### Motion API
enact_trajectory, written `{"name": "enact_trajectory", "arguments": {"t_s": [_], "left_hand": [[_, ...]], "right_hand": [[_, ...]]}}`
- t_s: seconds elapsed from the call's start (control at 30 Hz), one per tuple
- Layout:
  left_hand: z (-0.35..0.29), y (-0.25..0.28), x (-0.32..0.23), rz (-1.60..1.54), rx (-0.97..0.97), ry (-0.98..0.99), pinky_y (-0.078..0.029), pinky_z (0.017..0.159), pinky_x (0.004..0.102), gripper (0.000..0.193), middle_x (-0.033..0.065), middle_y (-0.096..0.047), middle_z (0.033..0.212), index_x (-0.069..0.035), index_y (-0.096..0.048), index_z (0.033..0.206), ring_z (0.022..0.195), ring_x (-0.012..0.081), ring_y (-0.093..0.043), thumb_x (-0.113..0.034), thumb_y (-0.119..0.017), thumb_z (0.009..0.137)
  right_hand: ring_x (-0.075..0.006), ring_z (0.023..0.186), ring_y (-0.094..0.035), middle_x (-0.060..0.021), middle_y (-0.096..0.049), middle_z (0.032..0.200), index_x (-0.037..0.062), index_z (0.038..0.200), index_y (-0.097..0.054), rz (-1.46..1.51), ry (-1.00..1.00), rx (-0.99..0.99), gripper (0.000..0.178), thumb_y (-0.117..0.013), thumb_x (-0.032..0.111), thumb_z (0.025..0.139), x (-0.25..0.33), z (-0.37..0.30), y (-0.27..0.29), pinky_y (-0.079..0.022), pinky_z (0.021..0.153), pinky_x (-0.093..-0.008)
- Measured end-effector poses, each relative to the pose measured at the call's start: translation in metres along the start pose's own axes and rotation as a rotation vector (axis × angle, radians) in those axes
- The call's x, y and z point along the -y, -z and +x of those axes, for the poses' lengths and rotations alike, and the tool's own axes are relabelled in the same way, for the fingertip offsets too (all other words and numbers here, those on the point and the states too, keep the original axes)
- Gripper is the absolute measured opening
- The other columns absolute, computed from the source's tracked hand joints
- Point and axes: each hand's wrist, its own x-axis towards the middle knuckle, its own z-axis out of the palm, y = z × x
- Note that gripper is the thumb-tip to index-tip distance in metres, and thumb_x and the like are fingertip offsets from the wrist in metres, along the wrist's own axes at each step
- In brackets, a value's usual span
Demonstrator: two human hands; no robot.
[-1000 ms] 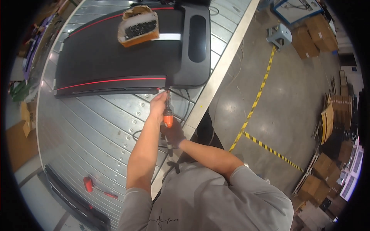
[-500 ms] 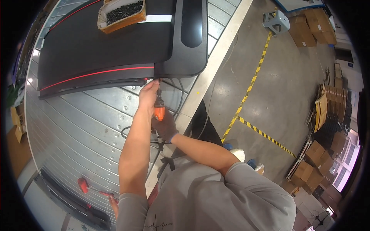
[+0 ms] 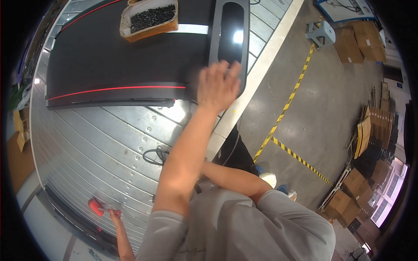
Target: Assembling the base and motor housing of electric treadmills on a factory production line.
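Several left fingers (image 3: 213, 75) — at treadmill (image 3: 117, 61)

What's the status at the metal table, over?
Left grip: open, over one end of black treadmill, contact unclear. Right grip: hidden behind left forearm. Possibly in the way: box of small black parts atop treadmill.

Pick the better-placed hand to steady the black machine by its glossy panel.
Likely the left: the left hand is at the near end of the glossy panel on the black machine, fingers spread. The right hand is hidden behind the left forearm.
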Motion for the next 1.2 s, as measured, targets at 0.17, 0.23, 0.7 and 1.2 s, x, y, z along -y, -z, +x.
{"name": "enact_trajectory", "arguments": {"t_s": [0.17, 0.23, 0.7, 1.2], "left_hand": [[0.002, -0.014, 0.012, 0.034, 0.269, 0.225, -0.011, 0.126, 0.0549, 0.08, 0.0158, -0.032, 0.158, -0.013, -0.03, 0.16, 0.153, 0.0363, -0.02, -0.041, -0.064, 0.094], [0.003, -0.013, 0.016, 0.021, 0.264, 0.196, -0.012, 0.125, 0.0553, 0.077, 0.0172, -0.033, 0.157, -0.013, -0.031, 0.16, 0.152, 0.0372, -0.022, -0.041, -0.062, 0.095], [0.111, 0.06, 0.143, -0.093, -0.184, 0.15, -0.046, 0.101, 0.049, 0.021, 0.0165, -0.064, 0.116, -0.004, -0.067, 0.109, 0.115, 0.0373, -0.059, -0.013, -0.065, 0.09], [0.193, 0.059, 0.28, 0.161, 0.687, 0.559, -0.055, 0.091, 0.0449, 0.017, 0.0198, -0.076, 0.098, -0.005, -0.076, 0.094, 0.101, 0.0367, -0.072, -0.016, -0.08, 0.082]], "right_hand": [[-0.0284, 0.118, -0.06, -0.0164, -0.063, 0.127, 0.004, 0.125, -0.06, 0.027, -0.027, 0.052, 0.05, -0.077, 0.033, 0.088, 0.011, -0.014, -0.002, -0.047, 0.098, -0.0418], [-0.0277, 0.118, -0.059, -0.0163, -0.063, 0.128, 0.0042, 0.125, -0.06, 0.039, -0.027, 0.066, 0.051, -0.077, 0.033, 0.088, 0.015, -0.018, 0.004, -0.047, 0.098, -0.0415], [-0.026, 0.076, -0.066, -0.0061, -0.068, 0.085, 0.0064, 0.1, -0.061, -0.122, 0.177, -0.104, 0.027, -0.076, 0.024, 0.087, 0.122, -0.048, 0.002, -0.053, 0.071, -0.0411], [-0.0274, 0.078, -0.07, -0.0087, -0.068, 0.083, 0.0072, 0.109, -0.055, -0.527, 0.443, -0.129, 0.051, -0.086, 0.033, 0.078, 0.259, -0.099, 0.137, -0.057, 0.074, -0.04]]}}
